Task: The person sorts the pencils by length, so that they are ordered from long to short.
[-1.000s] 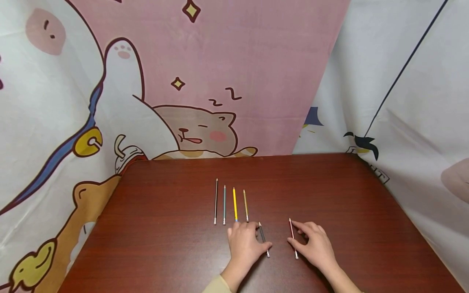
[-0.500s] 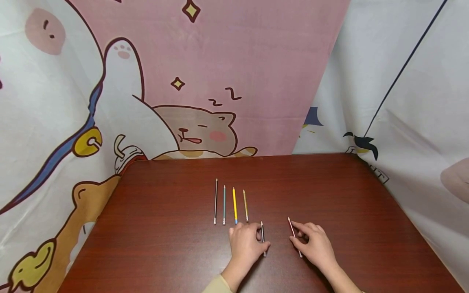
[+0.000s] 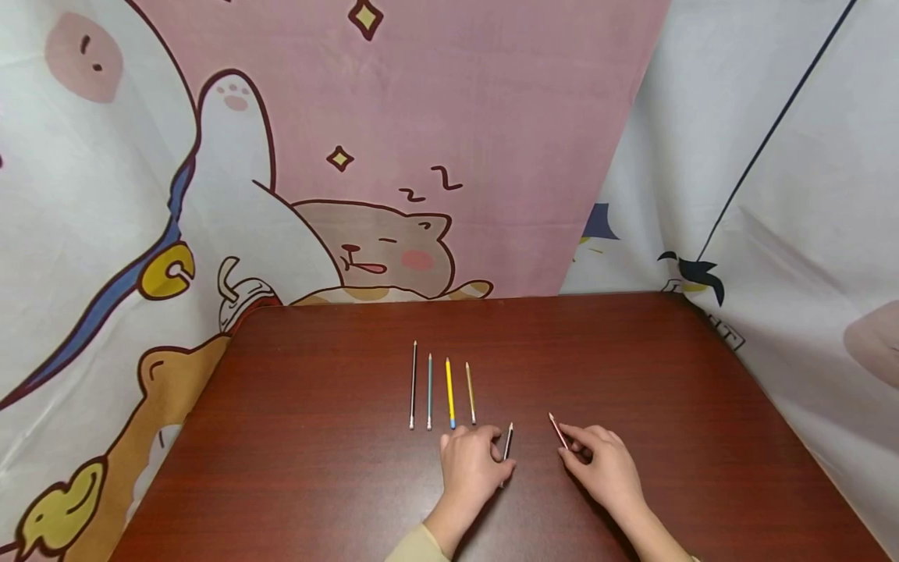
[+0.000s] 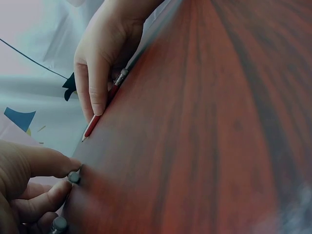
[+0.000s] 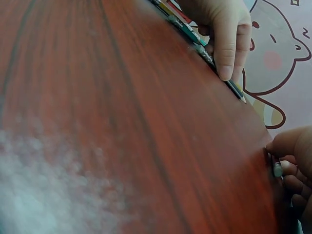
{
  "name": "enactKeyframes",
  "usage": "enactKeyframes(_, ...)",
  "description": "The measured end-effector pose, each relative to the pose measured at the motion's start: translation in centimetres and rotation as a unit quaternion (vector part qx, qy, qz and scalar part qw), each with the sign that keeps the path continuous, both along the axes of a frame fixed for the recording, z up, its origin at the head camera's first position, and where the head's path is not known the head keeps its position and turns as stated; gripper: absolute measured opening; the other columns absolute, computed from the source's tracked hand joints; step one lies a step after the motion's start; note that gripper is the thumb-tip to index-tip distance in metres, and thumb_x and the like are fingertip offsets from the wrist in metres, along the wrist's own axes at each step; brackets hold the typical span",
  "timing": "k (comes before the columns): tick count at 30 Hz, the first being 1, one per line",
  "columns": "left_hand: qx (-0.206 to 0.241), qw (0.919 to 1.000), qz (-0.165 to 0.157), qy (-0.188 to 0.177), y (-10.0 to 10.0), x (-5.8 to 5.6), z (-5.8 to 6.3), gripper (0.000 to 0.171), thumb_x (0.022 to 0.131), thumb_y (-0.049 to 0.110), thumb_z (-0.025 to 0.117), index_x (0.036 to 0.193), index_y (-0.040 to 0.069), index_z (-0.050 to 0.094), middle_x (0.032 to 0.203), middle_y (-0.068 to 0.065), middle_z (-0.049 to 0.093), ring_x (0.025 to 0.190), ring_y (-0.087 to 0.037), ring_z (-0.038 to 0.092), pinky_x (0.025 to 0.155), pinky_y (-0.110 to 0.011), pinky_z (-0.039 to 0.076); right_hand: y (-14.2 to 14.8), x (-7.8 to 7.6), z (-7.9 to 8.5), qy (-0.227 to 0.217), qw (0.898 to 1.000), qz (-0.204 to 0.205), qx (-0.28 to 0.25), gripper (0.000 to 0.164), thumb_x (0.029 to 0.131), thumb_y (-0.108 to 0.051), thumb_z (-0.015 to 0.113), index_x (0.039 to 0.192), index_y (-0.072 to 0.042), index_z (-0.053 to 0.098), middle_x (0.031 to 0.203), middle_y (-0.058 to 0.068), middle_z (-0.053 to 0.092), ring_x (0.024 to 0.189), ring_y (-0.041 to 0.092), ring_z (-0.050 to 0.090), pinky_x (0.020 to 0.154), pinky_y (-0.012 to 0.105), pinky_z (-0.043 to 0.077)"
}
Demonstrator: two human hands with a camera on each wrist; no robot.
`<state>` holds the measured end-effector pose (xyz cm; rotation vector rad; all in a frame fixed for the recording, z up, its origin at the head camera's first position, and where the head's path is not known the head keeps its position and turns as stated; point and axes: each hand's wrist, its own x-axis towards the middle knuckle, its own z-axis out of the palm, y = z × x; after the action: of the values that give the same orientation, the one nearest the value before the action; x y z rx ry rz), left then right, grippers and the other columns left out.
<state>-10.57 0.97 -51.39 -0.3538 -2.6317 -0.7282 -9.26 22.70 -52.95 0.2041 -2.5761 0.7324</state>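
My left hand (image 3: pixel 472 462) pinches a dark pencil (image 3: pixel 509 443) between thumb and fingers, close over the table. Its sharpened tip points away from me and leans slightly right. Opposite, my right hand (image 3: pixel 605 467) pinches a red pencil (image 3: pixel 557 429), tip slanting away and left; the palm side hides its rear part in the head view. The left wrist view shows the red pencil's (image 4: pixel 89 127) silver eraser end beyond the right hand's fingers. In the right wrist view, the dark pencil (image 5: pixel 235 90) runs under the left hand's fingertips.
Left of centre, several pencils lie side by side: a black one (image 3: pixel 413 386), a teal one (image 3: pixel 430 393), a yellow one (image 3: pixel 450 393) and a gold-brown one (image 3: pixel 470 394). They rest on a reddish-brown table (image 3: pixel 316 468). A printed cartoon cloth (image 3: pixel 520 140) hangs behind it.
Both hands stay nearly in place while the pencils turn. The dark pencil's tip has swung right and its rear end left; the red pencil's tip has swung left, its rear end going behind the hand.
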Motion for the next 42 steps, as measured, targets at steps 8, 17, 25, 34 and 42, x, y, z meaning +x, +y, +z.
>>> enactKeyframes(8,0.001,0.9997,-0.007,0.022,-0.07,-0.15,-0.24,0.039,0.054,0.029,0.090,0.088,0.017,0.076,0.057,0.020,0.060,0.064,-0.007,0.052,0.063,-0.029,0.031,-0.02,-0.10,-0.11,0.023,1.000,0.001,-0.001,0.035,0.067,-0.005,0.087,0.100,-0.013,0.078,0.074,-0.013,0.054,0.071,0.009,0.049,0.062,0.032,0.042)
enactKeyframes(17,-0.001,0.9994,-0.006,0.033,0.00,-0.28,-0.40,0.035,0.053,0.024,0.086,0.085,0.017,0.075,0.055,0.021,0.058,0.063,-0.009,0.051,0.063,-0.029,0.031,-0.15,-0.10,0.02,0.013,1.000,-0.002,-0.003,0.034,0.068,-0.002,0.086,0.098,-0.016,0.079,0.076,-0.014,0.057,0.072,0.011,0.052,0.063,0.033,0.043)
enactKeyframes(25,-0.005,0.9989,0.002,0.047,0.20,-0.33,-0.47,0.026,0.053,0.020,0.078,0.079,0.019,0.075,0.054,0.019,0.055,0.062,-0.011,0.051,0.062,-0.030,0.030,-0.20,-0.08,-0.05,0.025,1.000,-0.006,-0.003,0.031,0.068,0.001,0.083,0.095,-0.014,0.079,0.078,-0.008,0.063,0.073,0.014,0.056,0.063,0.036,0.046)
enactKeyframes(34,-0.012,0.9989,-0.008,0.045,0.28,-0.30,-0.31,0.023,0.054,0.016,0.073,0.076,0.021,0.074,0.054,0.017,0.053,0.060,-0.010,0.048,0.061,-0.030,0.028,-0.33,-0.07,0.14,0.003,1.000,-0.025,-0.006,0.023,0.074,-0.001,0.079,0.095,-0.011,0.079,0.082,0.000,0.067,0.078,0.025,0.062,0.069,0.047,0.048)
enactKeyframes(42,0.014,0.9987,-0.015,0.047,0.17,-0.42,-0.28,0.020,0.057,0.015,0.072,0.076,0.022,0.074,0.054,0.019,0.054,0.062,-0.007,0.048,0.062,-0.029,0.028,-0.38,-0.42,0.62,-0.027,0.999,-0.033,-0.029,0.018,0.079,-0.002,0.074,0.093,-0.013,0.076,0.076,-0.006,0.061,0.067,0.012,0.050,0.061,0.036,0.041)
